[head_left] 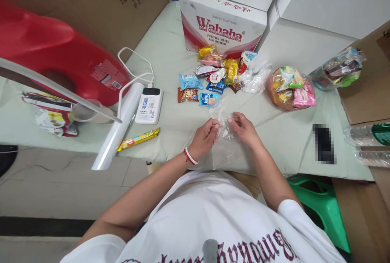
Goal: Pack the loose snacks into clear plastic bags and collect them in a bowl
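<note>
My left hand [204, 138] and my right hand [243, 129] both pinch the top edge of a clear plastic bag [226, 149] that hangs over the near edge of the table [170, 51]. The bag looks empty and my fingers hold its mouth between them. A beaded bracelet sits on my left wrist. Just beyond my hands lies a heap of small wrapped snacks [213, 76]: blue, yellow, brown and pink packets. A long yellow snack bar [138, 139] rests to the left near the table edge.
A Wahaha water carton [222, 23] stands at the back. A filled snack bag [291, 88] lies right, another [338, 70] farther right. A white power bank [149, 105], a roll of clear film [117, 131] and a red container [61, 51] sit left. A green stool [323, 206] stands below.
</note>
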Tool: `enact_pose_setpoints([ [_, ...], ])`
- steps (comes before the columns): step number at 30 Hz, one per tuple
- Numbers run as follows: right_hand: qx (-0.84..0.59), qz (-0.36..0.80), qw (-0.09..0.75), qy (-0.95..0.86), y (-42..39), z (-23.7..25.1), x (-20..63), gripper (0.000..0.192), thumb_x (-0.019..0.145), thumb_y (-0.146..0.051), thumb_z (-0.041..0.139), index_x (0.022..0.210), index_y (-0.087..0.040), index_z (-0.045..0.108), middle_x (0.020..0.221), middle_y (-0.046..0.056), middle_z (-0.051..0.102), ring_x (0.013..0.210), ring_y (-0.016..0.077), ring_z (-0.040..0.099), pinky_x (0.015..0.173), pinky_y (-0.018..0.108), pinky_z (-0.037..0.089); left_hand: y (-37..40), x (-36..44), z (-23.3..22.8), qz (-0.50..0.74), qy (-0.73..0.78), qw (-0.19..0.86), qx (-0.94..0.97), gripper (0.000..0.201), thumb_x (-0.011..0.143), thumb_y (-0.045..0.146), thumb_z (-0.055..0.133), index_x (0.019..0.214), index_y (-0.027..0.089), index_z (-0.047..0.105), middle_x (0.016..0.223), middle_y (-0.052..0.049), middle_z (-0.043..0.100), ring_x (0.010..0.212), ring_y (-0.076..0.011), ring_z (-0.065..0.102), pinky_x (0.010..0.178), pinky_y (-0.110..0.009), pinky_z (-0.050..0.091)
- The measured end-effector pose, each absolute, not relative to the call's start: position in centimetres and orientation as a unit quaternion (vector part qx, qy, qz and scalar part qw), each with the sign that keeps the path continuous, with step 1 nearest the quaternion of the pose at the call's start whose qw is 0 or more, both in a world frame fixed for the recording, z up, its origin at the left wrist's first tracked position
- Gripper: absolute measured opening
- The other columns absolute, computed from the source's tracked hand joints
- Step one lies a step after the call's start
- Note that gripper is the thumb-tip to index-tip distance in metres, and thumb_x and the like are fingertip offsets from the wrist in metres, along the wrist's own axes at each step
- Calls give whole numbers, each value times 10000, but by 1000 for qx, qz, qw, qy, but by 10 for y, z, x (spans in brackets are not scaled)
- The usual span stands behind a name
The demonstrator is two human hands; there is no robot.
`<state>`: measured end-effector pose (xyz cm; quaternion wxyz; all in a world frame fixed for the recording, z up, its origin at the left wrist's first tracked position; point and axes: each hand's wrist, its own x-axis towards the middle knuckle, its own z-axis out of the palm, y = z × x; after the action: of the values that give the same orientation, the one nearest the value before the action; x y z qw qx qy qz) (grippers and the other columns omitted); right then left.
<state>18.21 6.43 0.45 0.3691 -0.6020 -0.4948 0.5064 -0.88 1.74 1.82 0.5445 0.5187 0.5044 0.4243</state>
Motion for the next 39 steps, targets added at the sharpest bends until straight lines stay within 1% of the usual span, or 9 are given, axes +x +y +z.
enact_pose_setpoints([
  [6,-589,560,432,-391,80,-6,153,384,682,-558,782,777,-223,621,622,-33,587,530,118,447,459,250,307,8,-50,-1,460,664,439,392,241,986,457,472,925,232,532,578,61,511,533,-142,488,558,-267,388],
  [9,-594,551,423,-407,72,-8,157,362,699,-548,767,760,-223,620,621,-33,576,519,114,421,456,256,287,4,-67,-6,442,699,352,439,213,919,419,583,994,220,561,840,-13,658,776,-173,623,712,-300,481],
  [12,-582,547,401,-449,63,-5,160,346,746,-543,758,762,-216,645,601,-43,549,495,103,380,475,268,292,14,-62,0,446,664,271,535,549,797,443,749,1259,210,565,1227,-110,643,1129,-246,618,895,-375,514],
  [14,-572,545,395,-469,58,-1,160,342,765,-539,761,782,-211,664,604,-46,547,497,102,379,488,270,295,32,-49,3,446,653,284,542,768,696,437,845,1355,198,532,1302,-140,617,1148,-266,615,896,-388,522],
  [19,-576,547,402,-456,44,8,169,376,767,-571,771,783,-217,648,622,-42,559,496,104,388,469,265,289,79,-22,-1,442,627,495,407,183,864,362,646,861,179,635,689,15,597,564,-123,522,585,-274,424],
  [21,-584,555,395,-440,38,11,180,402,774,-598,765,768,-219,630,637,-35,572,496,106,395,455,262,297,83,-21,-4,493,606,505,367,239,914,367,574,750,194,578,586,47,499,518,-108,453,546,-253,366],
  [29,-566,564,370,-474,49,25,208,567,764,-693,775,1110,-247,722,990,45,740,919,210,659,722,305,547,54,-25,-5,505,519,565,395,431,848,630,679,838,207,596,543,78,423,477,-95,375,489,-245,285],
  [34,-571,566,425,-416,71,18,185,439,640,-539,888,883,-217,717,810,0,675,718,145,567,572,240,478,50,-34,-5,508,542,539,397,391,846,581,680,818,198,608,520,80,437,477,-98,379,499,-243,290],
  [39,-586,460,465,-479,70,2,168,302,763,-477,789,871,-200,741,777,1,662,666,137,532,577,258,466,45,-51,-6,503,601,471,405,270,861,454,650,813,189,639,537,68,482,521,-111,421,545,-246,335],
])
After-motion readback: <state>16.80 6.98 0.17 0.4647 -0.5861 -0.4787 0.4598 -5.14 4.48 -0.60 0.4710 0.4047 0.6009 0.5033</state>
